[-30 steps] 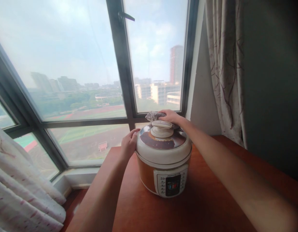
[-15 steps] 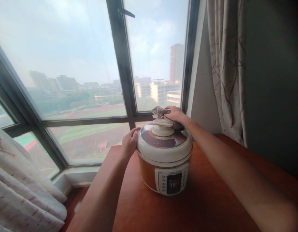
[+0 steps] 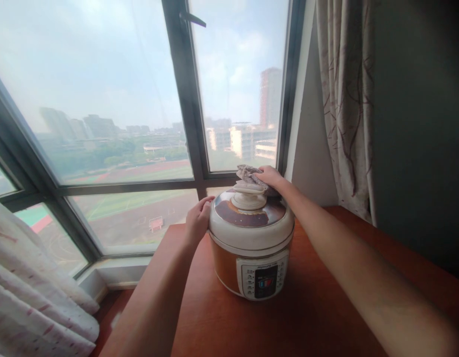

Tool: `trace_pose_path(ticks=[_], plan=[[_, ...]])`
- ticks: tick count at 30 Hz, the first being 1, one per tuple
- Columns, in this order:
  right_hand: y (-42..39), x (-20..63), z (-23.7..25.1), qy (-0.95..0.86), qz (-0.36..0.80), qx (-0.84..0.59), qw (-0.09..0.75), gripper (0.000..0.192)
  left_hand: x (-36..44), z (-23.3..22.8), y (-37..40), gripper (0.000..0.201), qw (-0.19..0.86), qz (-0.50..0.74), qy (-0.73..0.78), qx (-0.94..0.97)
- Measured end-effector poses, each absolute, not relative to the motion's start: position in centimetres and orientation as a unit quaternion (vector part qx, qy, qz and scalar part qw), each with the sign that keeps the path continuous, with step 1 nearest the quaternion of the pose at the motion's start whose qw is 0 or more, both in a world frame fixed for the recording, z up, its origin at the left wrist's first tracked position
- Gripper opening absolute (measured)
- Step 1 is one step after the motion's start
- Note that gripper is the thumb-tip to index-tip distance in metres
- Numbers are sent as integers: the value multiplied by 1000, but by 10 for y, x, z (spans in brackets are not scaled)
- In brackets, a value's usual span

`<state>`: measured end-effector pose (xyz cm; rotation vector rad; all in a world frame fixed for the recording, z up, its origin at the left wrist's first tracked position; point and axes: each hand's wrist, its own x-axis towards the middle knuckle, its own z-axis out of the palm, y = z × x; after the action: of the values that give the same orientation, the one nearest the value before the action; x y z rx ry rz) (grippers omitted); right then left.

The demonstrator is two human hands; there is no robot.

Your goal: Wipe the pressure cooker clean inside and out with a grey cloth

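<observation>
Cloth [image 3: 248,172] shifted rightward beyond lid knob [image 3: 249,199] since earlier frame; right hand [image 3: 270,176] grips it, fingers mostly closed; left hand [image 3: 198,218] against side of cooker [image 3: 225,267], seemingly steadying it, closure unclear; cooker upright on table [image 3: 199,317].

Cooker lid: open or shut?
Shut: the lid sits down on the cooker body, with no gap showing along the front.
</observation>
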<state>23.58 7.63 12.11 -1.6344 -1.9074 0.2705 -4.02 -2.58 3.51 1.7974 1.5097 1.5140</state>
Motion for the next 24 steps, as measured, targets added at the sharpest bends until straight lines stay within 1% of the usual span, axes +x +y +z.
trace_pose_path(ticks=[4,8,10,14,20,24], plan=[[57,241,114,-757,144,-554,316,43,-40,35,-26,43,171,532,532,636],[39,251,115,-798,196,-480,307,54,-38,40,-29,43,163,521,543,638],[36,254,119,-808,216,-461,297,57,-37,41,-29,43,162,517,546,640],[48,243,131,-827,251,-436,253,54,-38,40,-28,42,167,519,537,643],[82,208,145,-842,262,-431,190,43,-38,41,-30,44,178,515,548,634],[94,196,145,-847,251,-429,187,40,-35,47,-35,44,191,511,549,633]])
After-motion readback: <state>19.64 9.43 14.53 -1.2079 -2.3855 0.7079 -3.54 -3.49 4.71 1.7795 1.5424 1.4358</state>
